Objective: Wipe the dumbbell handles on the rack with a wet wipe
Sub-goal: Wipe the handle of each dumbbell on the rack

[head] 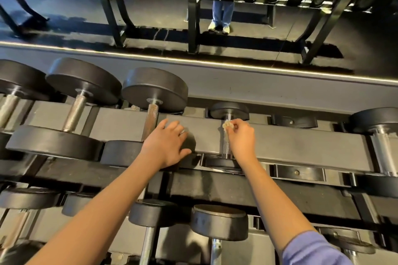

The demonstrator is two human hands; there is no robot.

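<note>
Head view, top tier of the rack (301,144), as we log it:

Item 1, right hand (241,137): thumb and fingertips pinch a crumpled wet wipe (227,124) and press it to the far end of the small dumbbell handle (226,146), just below the far weight head (229,111).

Item 2, left hand (165,144): fingers straight and spread, palm flat on the rack's grey beam, between that handle and the knurled handle (151,122) of the larger dumbbell to its left. It holds nothing. A ring (182,133) shows on one finger.

Item 3, other stock: two further large dumbbells (75,112) to the left. A chrome-handled dumbbell (383,148) sits at the right edge, with dark saddles (294,121) between it and the small one. A lower tier (219,221) carries more handles under the forearms.

Item 4, background: what we take for a mirror (64,6) above the rack shows further racks and a person's legs.

Progress, our judgement: the wipe sits on one handle, at its far end, so the knurled length nearer us looks yet to be covered. We see no wet sheen or mark on any handle, so we cannot tell which of the others are done. At the least this handle needs finishing. The chrome one to the right and the lower tier may be left as well.
</note>
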